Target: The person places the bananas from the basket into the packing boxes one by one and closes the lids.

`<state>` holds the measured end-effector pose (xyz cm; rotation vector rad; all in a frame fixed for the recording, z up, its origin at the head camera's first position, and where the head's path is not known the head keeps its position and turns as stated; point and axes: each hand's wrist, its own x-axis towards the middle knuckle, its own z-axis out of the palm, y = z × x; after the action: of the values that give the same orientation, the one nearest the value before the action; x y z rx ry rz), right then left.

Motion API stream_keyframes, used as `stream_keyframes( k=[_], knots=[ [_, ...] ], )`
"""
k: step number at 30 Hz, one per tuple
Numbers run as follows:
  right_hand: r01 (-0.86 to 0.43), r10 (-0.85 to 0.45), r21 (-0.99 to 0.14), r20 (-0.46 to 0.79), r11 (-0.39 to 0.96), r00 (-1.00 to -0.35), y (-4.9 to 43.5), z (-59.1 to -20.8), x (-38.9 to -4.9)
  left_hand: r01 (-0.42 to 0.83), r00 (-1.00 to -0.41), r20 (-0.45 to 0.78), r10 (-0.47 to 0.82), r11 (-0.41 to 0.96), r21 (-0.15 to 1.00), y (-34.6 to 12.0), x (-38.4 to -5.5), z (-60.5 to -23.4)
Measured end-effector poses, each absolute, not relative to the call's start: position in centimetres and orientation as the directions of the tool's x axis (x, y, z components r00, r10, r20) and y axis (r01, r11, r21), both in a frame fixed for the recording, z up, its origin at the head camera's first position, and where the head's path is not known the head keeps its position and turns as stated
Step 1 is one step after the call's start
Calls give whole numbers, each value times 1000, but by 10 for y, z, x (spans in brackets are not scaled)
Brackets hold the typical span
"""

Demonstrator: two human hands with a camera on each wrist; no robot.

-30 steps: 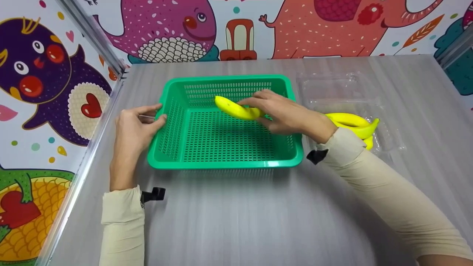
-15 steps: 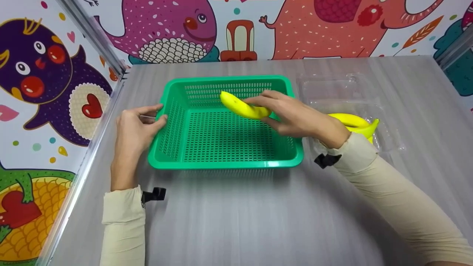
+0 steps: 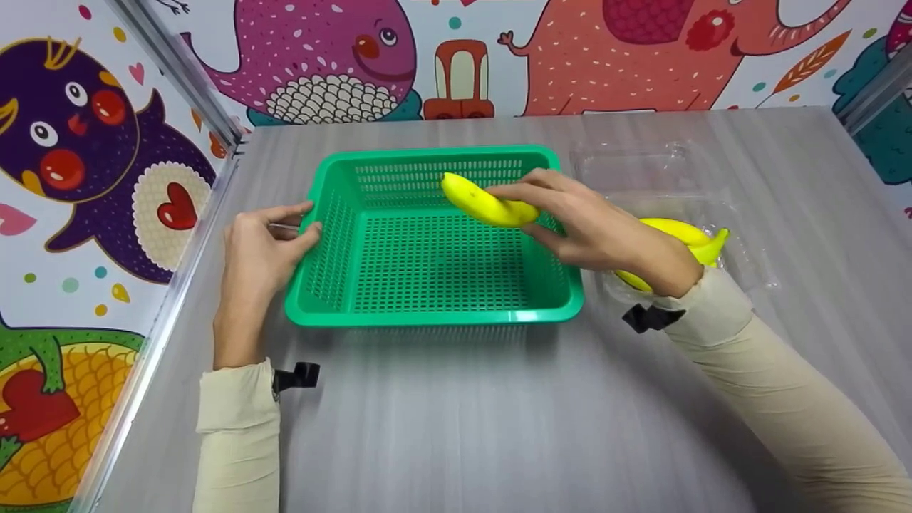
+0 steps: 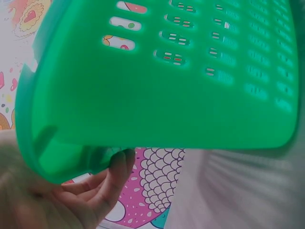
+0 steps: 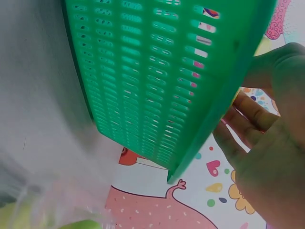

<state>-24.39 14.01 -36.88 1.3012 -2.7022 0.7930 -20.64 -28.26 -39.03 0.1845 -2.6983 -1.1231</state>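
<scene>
A green slotted plastic basket (image 3: pixel 434 318) stands on the table. At its left rim is my left hand (image 3: pixel 260 246), thumb and fingers gripping the edge; the left wrist view has the fingers curled under the basket's corner (image 4: pixel 143 105). Over the basket's right half, my right hand (image 3: pixel 591 224) pinches a yellow banana (image 3: pixel 488 205) near one end, its other end pointing up and left. In the right wrist view the basket wall (image 5: pixel 143 76) hides most of that banana, and the right hand (image 5: pixel 267 138) shows beyond the rim.
To the right of the basket lies a clear plastic clamshell box (image 3: pixel 748 235), lid folded back, with more yellow bananas (image 3: pixel 677 231) in it, partly behind my right wrist. A cartoon-printed wall (image 3: pixel 627 57) borders the table at the back, another at the left.
My right hand has moved to the right with the banana, which now tilts a little more. The left hand and the basket have stayed where they were.
</scene>
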Motion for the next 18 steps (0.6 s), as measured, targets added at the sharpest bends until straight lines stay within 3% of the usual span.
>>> stream_keyframes(
  k=[18],
  knots=[
    [-716,-672,-407,274,567,-688,178,-368,-232,-33,-971,145,-189,709,704,-283,-206,-391]
  ],
)
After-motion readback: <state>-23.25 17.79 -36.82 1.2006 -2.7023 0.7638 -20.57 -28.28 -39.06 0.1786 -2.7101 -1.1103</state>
